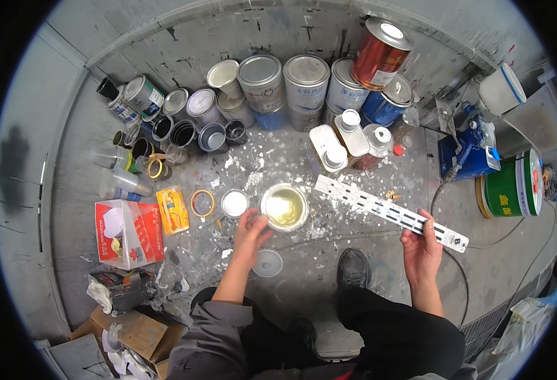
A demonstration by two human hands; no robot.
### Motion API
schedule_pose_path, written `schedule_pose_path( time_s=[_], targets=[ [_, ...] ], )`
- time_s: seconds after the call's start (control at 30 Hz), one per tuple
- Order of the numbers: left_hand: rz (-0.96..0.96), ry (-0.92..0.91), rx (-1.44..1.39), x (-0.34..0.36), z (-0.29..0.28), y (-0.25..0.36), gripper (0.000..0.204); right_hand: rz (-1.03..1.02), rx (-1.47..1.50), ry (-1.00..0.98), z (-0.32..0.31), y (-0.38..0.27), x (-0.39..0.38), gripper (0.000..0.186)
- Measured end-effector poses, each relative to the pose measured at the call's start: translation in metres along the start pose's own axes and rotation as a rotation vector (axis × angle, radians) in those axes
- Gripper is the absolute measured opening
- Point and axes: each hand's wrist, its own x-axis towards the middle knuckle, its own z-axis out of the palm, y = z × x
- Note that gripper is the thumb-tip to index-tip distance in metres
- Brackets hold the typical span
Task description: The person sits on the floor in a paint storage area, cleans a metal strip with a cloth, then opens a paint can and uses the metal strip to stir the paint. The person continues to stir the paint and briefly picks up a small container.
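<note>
My right hand (423, 256) grips a long white paint-mixing ruler (370, 204) with rows of black markings, near its right end. The ruler slants across the floor area, its far end just right of a round container (264, 204) of clear yellowish liquid. At that container's lower left is my left hand (247, 239), fingers apart and fingertips close to the rim; whether they touch it I cannot tell. A small round tin with a white top (235, 204) stands left of the container. Below it lies a translucent round lid (268, 263).
Paint cans (307, 73) line the wall, a red can (383, 54) stacked on top. Solvent tins (328, 149) stand before them. Plastic cups, tape rolls (202, 203), a yellow packet (172, 210) and a red-white box (129, 234) lie left. A hose (465, 285) and green bucket (510, 187) are right.
</note>
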Motion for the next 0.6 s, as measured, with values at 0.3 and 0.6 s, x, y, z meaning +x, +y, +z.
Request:
schedule_pose_path(
  time_s=[0.3, 0.6],
  targets=[
    [0.021, -0.113, 0.025, -0.005, 0.002, -0.004, 0.071, 0.015, 0.027, 0.021, -0.008, 0.001, -0.002, 0.041],
    [0.045, -0.242, -0.183, 0.0, -0.003, -0.017, 0.075, 0.058, 0.196, 0.005, -0.019, 0.003, 0.004, 0.037]
  ],
)
